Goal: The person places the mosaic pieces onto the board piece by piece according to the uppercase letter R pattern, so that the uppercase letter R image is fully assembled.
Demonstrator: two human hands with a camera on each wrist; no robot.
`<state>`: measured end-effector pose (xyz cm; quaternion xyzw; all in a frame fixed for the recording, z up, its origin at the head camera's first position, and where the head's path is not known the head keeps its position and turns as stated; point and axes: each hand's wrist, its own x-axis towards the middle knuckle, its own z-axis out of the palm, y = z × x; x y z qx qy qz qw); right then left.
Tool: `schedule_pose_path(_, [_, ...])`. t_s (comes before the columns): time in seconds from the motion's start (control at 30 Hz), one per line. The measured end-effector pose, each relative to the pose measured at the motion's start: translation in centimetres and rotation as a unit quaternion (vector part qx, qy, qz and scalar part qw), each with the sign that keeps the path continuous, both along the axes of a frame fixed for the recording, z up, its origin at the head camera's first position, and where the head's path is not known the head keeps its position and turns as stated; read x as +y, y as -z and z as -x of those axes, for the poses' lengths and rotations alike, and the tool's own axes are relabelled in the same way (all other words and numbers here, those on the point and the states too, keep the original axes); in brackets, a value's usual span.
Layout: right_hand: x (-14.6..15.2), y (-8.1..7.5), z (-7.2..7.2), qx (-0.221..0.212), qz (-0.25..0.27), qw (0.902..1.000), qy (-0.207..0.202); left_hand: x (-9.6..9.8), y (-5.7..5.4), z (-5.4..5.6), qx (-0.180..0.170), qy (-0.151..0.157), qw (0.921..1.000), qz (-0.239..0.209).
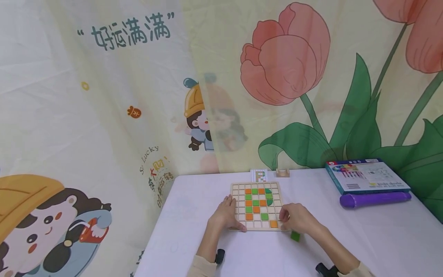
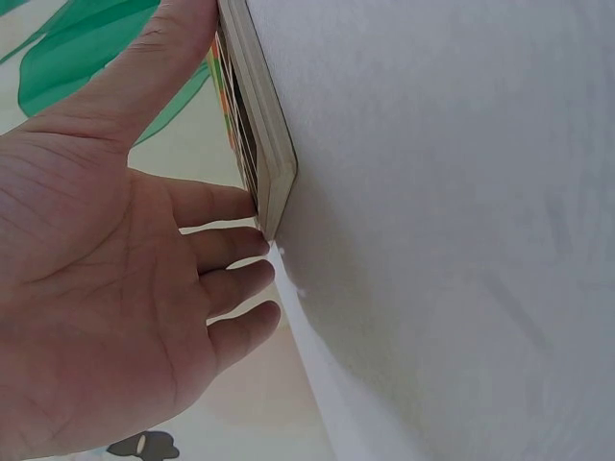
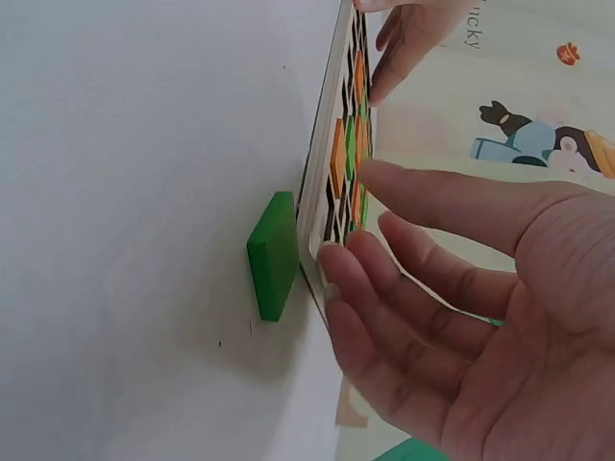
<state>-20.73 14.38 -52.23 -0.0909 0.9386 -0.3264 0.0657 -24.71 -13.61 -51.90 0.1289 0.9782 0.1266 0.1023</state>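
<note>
A square wooden grid board (image 1: 254, 223) lies on the white table, with orange and green square tiles and dark green curved tiles (image 1: 268, 202) set in some cells. My left hand (image 1: 225, 214) rests against the board's left side, thumb at the front edge; its fingers (image 2: 231, 248) look nearly straight in the left wrist view. At the right edge is my right hand (image 1: 297, 217), its loosely bent fingertips touching the board's corner. I see nothing held between its thumb and fingers in the right wrist view. A loose green tile (image 3: 274, 257) lies on the table just outside the board, below that hand.
Behind the board are a small printed card (image 1: 259, 176) and a small wooden piece (image 1: 282, 173). At the back right lie a flat box (image 1: 368, 176) and a purple cylinder (image 1: 375, 199). A patterned cloth (image 1: 221, 115) hangs behind the table.
</note>
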Motion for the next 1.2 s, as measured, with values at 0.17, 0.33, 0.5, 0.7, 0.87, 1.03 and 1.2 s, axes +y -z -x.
schedule_pose_path(0.17, [0.7, -0.3, -1.0, -0.03, -0.021, 0.9993, -0.008, -0.1, 0.0, -0.1, -0.003, 0.001, 1.0, 0.0])
schedule_pose_path(0.33, [1.0, -0.3, -1.7, -0.035, -0.046, 0.9981, -0.019, -0.2, 0.0, -0.1, -0.001, -0.001, 1.0, 0.0])
schedule_pose_path(0.5, [1.2, 0.1, -1.9, -0.02, -0.061, 0.9977, -0.021, -0.2, 0.0, -0.1, 0.003, 0.0, 1.0, 0.0])
schedule_pose_path(0.7, [1.5, 0.5, -1.8, -0.026, -0.054, 0.9982, -0.01, -0.1, 0.1, -0.2, 0.001, 0.001, 1.0, 0.001])
schedule_pose_path(0.87, [1.8, 0.1, -1.8, -0.047, -0.035, 0.9983, 0.002, 0.0, 0.1, -0.1, 0.002, -0.002, 1.0, 0.0])
schedule_pose_path(1.03, [1.8, -1.3, -2.0, -0.038, -0.01, 0.9992, 0.007, -0.1, 0.5, 0.1, 0.004, 0.0, 1.0, -0.001])
schedule_pose_path(1.2, [1.9, -1.5, -1.3, -0.01, 0.028, 0.9996, 0.003, -0.2, 0.5, 0.1, 0.005, 0.0, 1.0, -0.008])
